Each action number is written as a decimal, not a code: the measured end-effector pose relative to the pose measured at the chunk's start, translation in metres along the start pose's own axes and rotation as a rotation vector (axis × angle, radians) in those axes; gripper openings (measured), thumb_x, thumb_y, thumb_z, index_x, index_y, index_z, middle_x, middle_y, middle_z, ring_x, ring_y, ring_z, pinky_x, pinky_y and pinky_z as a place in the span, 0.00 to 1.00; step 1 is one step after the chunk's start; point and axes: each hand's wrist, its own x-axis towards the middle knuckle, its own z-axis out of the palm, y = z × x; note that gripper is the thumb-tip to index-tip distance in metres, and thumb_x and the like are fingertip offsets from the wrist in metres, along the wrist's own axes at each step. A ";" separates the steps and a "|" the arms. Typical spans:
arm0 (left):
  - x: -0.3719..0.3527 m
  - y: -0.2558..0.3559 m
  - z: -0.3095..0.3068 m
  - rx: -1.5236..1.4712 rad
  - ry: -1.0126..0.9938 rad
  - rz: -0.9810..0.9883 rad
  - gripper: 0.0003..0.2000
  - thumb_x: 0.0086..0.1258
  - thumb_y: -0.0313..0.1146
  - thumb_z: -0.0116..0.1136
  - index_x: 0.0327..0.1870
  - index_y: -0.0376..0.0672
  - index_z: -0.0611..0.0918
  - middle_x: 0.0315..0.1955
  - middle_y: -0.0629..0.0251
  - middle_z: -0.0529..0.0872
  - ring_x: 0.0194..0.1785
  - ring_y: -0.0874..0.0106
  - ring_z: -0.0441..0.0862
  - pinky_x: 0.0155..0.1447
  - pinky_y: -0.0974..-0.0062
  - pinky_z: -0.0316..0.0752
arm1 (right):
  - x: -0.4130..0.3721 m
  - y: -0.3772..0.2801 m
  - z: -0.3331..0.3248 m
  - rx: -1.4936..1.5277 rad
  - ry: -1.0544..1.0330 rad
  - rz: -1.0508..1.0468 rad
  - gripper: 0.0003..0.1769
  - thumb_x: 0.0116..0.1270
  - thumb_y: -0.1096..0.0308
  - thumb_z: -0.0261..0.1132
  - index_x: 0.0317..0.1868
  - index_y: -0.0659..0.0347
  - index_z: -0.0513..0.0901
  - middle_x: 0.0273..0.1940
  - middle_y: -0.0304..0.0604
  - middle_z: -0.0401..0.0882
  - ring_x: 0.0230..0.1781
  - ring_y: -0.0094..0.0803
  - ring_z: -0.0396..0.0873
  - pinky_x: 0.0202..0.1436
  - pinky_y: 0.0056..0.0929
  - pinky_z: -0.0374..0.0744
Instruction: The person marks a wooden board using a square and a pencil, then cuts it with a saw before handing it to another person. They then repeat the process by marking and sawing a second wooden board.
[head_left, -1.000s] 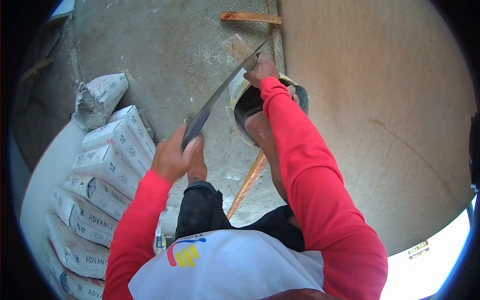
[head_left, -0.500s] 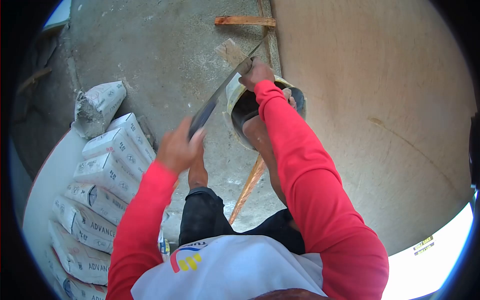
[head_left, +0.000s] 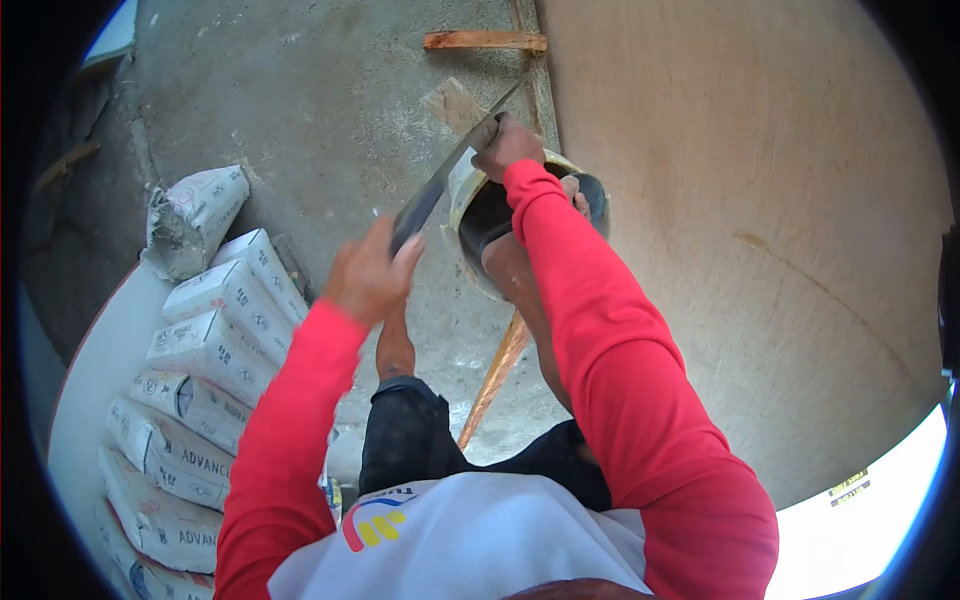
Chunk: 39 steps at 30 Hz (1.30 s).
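Observation:
My left hand [head_left: 370, 272] is closed around the near end of a handsaw [head_left: 432, 193] with a long, dark, tapering blade. The blade slants up and to the right, and its narrow tip reaches past my right hand [head_left: 508, 148]. That hand is closed over a pale piece of wood [head_left: 452, 104] beside the blade; the fingertips are partly hidden. Below it stands a bucket [head_left: 462, 222] with a dark inside and a crusted, light rim. My bare toes [head_left: 574, 190] show at the bucket, behind the right sleeve.
Stacked printed bags [head_left: 180, 450] line the left side, with a torn bag [head_left: 205, 205] above them. A short wooden strip [head_left: 484, 40] lies ahead on the concrete floor [head_left: 300, 110]. A large plywood sheet [head_left: 730, 250] covers the right. Another wooden strip [head_left: 495, 375] lies between my legs.
My left hand has moved up and to the right, pushing the handsaw's near end toward my right hand. My right hand stays nearly in place.

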 end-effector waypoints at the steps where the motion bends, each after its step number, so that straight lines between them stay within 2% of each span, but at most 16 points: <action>1: -0.051 -0.008 -0.028 0.045 -0.079 -0.075 0.21 0.69 0.40 0.62 0.56 0.34 0.76 0.33 0.37 0.83 0.36 0.41 0.83 0.36 0.51 0.78 | -0.004 -0.001 0.001 -0.017 -0.042 0.019 0.31 0.46 0.61 0.76 0.52 0.59 0.78 0.47 0.55 0.85 0.51 0.52 0.83 0.56 0.46 0.79; 3: -0.132 -0.006 -0.074 0.021 -0.098 -0.084 0.22 0.68 0.33 0.60 0.60 0.30 0.73 0.34 0.38 0.85 0.36 0.41 0.85 0.38 0.55 0.80 | 0.002 0.002 0.007 -0.039 -0.074 0.026 0.34 0.45 0.60 0.76 0.54 0.60 0.77 0.48 0.56 0.84 0.52 0.52 0.82 0.57 0.45 0.79; 6: -0.138 -0.009 -0.078 0.040 -0.091 -0.033 0.23 0.68 0.33 0.60 0.59 0.28 0.73 0.34 0.38 0.85 0.36 0.42 0.85 0.39 0.56 0.81 | 0.006 0.004 0.012 -0.034 -0.066 0.036 0.33 0.45 0.60 0.76 0.53 0.60 0.78 0.48 0.56 0.85 0.51 0.53 0.82 0.56 0.46 0.79; 8: -0.056 -0.027 -0.021 -0.011 -0.065 -0.121 0.21 0.69 0.37 0.60 0.58 0.35 0.76 0.33 0.40 0.85 0.36 0.43 0.85 0.39 0.54 0.80 | -0.004 0.001 0.009 -0.024 -0.045 0.019 0.29 0.46 0.63 0.75 0.51 0.61 0.78 0.45 0.57 0.85 0.50 0.54 0.83 0.55 0.46 0.80; 10: 0.054 -0.026 0.045 -0.041 0.091 0.130 0.18 0.73 0.43 0.57 0.55 0.39 0.79 0.32 0.42 0.84 0.34 0.39 0.80 0.36 0.51 0.76 | 0.001 0.002 0.008 -0.006 -0.003 -0.006 0.28 0.47 0.64 0.74 0.50 0.61 0.78 0.43 0.57 0.85 0.49 0.54 0.83 0.54 0.46 0.80; 12: 0.102 -0.001 0.060 0.071 0.050 0.092 0.17 0.74 0.45 0.56 0.51 0.40 0.80 0.32 0.42 0.84 0.37 0.39 0.80 0.40 0.49 0.75 | 0.004 0.008 0.014 0.037 0.037 -0.021 0.28 0.47 0.64 0.74 0.50 0.61 0.78 0.43 0.58 0.85 0.49 0.55 0.83 0.54 0.47 0.80; 16: -0.005 -0.001 -0.002 0.064 0.070 0.080 0.17 0.70 0.42 0.60 0.49 0.38 0.78 0.29 0.40 0.83 0.33 0.39 0.80 0.35 0.47 0.75 | 0.002 0.003 0.000 0.017 -0.005 0.002 0.30 0.45 0.62 0.75 0.51 0.61 0.78 0.46 0.58 0.85 0.50 0.55 0.83 0.54 0.47 0.80; 19: -0.127 0.010 -0.085 0.028 -0.141 -0.114 0.21 0.68 0.32 0.59 0.60 0.32 0.73 0.33 0.42 0.85 0.37 0.43 0.86 0.40 0.57 0.81 | 0.000 0.002 0.007 -0.011 -0.049 0.015 0.30 0.45 0.62 0.75 0.50 0.61 0.78 0.45 0.57 0.85 0.49 0.55 0.83 0.54 0.47 0.80; 22: -0.119 0.002 -0.077 0.022 -0.092 -0.044 0.22 0.68 0.32 0.59 0.60 0.32 0.73 0.34 0.39 0.85 0.37 0.42 0.86 0.40 0.56 0.81 | 0.003 0.005 0.010 -0.032 -0.026 -0.005 0.29 0.45 0.62 0.75 0.49 0.61 0.78 0.44 0.57 0.85 0.48 0.55 0.83 0.53 0.48 0.80; 25: 0.025 -0.021 0.019 -0.005 -0.026 0.002 0.17 0.72 0.44 0.58 0.50 0.38 0.79 0.30 0.44 0.85 0.35 0.41 0.82 0.38 0.49 0.77 | 0.004 0.006 0.013 -0.026 -0.006 -0.007 0.29 0.45 0.61 0.75 0.49 0.60 0.78 0.44 0.57 0.85 0.48 0.56 0.83 0.53 0.49 0.80; 26: 0.077 -0.017 0.052 -0.012 0.115 0.159 0.18 0.72 0.48 0.57 0.45 0.38 0.79 0.27 0.44 0.83 0.33 0.40 0.81 0.37 0.46 0.74 | 0.005 0.007 0.015 -0.003 0.011 -0.005 0.29 0.45 0.61 0.75 0.49 0.60 0.78 0.44 0.57 0.85 0.48 0.56 0.83 0.53 0.49 0.80; 27: 0.110 0.010 0.060 0.113 0.075 0.082 0.17 0.72 0.47 0.57 0.41 0.38 0.78 0.26 0.43 0.82 0.34 0.39 0.80 0.37 0.46 0.74 | 0.001 0.011 0.019 0.025 0.023 0.005 0.29 0.45 0.61 0.75 0.49 0.59 0.78 0.44 0.57 0.85 0.48 0.56 0.83 0.53 0.49 0.80; 31: 0.018 -0.012 0.016 0.149 0.063 0.221 0.14 0.72 0.42 0.58 0.44 0.38 0.78 0.27 0.39 0.82 0.32 0.38 0.80 0.36 0.46 0.75 | 0.006 0.001 0.009 0.025 0.014 -0.037 0.28 0.48 0.60 0.75 0.49 0.59 0.78 0.45 0.60 0.84 0.49 0.58 0.82 0.52 0.50 0.79; 34: -0.106 0.012 -0.081 0.065 -0.092 -0.033 0.22 0.69 0.37 0.61 0.57 0.31 0.74 0.29 0.41 0.84 0.32 0.44 0.85 0.35 0.50 0.78 | 0.001 0.002 0.010 0.018 -0.033 -0.018 0.28 0.46 0.62 0.75 0.48 0.61 0.77 0.45 0.60 0.84 0.49 0.58 0.82 0.54 0.48 0.79; 37: -0.126 0.017 -0.091 0.026 -0.083 -0.069 0.20 0.69 0.36 0.60 0.57 0.34 0.75 0.29 0.39 0.84 0.32 0.41 0.83 0.37 0.50 0.78 | 0.008 0.008 0.012 -0.004 -0.022 -0.012 0.30 0.45 0.63 0.76 0.49 0.61 0.77 0.44 0.59 0.84 0.49 0.57 0.82 0.54 0.47 0.79; 39: -0.063 0.005 -0.051 0.139 -0.140 -0.157 0.20 0.72 0.39 0.56 0.59 0.36 0.76 0.36 0.41 0.85 0.37 0.43 0.84 0.46 0.51 0.76 | 0.004 0.005 0.012 0.009 -0.024 -0.007 0.31 0.45 0.63 0.76 0.51 0.61 0.77 0.44 0.58 0.84 0.50 0.57 0.82 0.55 0.47 0.79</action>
